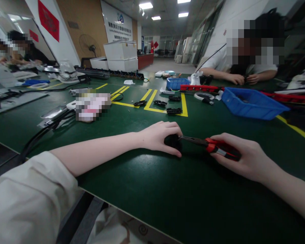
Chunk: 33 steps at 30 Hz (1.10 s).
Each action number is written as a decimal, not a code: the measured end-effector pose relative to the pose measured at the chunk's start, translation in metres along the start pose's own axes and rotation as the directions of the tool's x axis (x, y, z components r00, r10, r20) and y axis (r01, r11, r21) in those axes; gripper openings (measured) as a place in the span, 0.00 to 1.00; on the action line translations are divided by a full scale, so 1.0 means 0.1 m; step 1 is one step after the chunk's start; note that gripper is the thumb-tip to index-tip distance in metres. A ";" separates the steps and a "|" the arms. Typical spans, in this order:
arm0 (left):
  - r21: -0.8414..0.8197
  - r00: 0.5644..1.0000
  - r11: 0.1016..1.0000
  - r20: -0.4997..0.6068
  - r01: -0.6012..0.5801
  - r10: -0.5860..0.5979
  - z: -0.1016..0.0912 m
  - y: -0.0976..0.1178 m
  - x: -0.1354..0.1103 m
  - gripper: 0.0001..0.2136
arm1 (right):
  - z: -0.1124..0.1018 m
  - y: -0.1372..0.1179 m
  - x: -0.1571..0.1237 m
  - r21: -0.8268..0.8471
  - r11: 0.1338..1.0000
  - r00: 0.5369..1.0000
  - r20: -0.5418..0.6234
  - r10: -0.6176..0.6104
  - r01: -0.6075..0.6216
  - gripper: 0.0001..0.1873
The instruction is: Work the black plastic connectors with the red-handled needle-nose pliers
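Observation:
My right hand [240,154] is closed round the red handles of long-nose pliers [197,139]. The thin jaws point left and reach the fingertips of my left hand [162,135]. Thumb and fingers of that hand curve round a small black part [173,140], low over the green table. The part is so dark that its shape and exact contact with the plier tips are hard to make out. Beyond my hands lie several similar small black parts, among them one black part [174,110] on a yellow tape line.
The green table [147,189] has yellow tape markings. A blue bin [251,103] stands at right, a smaller blue tray [178,83] farther back. Cables and a pixelated pinkish object [93,106] lie at left. A person [244,64] sits across the table, hands on a small dark object.

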<state>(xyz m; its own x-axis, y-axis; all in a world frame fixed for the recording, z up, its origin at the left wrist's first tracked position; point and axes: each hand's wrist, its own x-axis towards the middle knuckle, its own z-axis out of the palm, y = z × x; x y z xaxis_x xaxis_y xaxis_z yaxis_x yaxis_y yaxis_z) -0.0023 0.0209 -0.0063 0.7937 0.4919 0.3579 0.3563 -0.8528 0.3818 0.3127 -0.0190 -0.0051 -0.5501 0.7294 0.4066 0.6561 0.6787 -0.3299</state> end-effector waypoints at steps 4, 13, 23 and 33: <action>0.008 1.000 1.000 0.011 0.024 -0.024 -0.02 0.02 0.00 0.29 | -0.01 0.04 0.02 0.000 0.998 0.998 0.016 -0.061 0.061 0.18; -0.010 1.000 1.000 0.015 0.014 -0.014 -0.02 0.01 0.00 0.27 | -0.02 0.09 0.01 -0.107 0.986 0.991 0.031 -0.127 0.129 0.19; -0.116 1.000 0.993 -0.003 0.020 -0.020 0.01 0.02 -0.01 0.26 | -0.03 0.10 0.05 -0.375 0.886 0.936 -0.108 -0.335 0.274 0.27; -0.285 0.994 0.953 0.005 0.102 -0.105 0.04 0.01 -0.03 0.37 | 0.00 0.15 0.09 -0.522 0.798 0.931 -0.018 -0.365 0.303 0.26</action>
<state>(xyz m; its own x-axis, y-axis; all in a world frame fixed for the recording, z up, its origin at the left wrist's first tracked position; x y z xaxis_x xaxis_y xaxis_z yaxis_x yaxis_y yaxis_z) -0.0026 0.0181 -0.0105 0.7545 0.5778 0.3113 0.2804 -0.7126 0.6430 0.3177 -0.0021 -0.0066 -0.7422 0.4298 0.5142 0.6265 0.7175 0.3046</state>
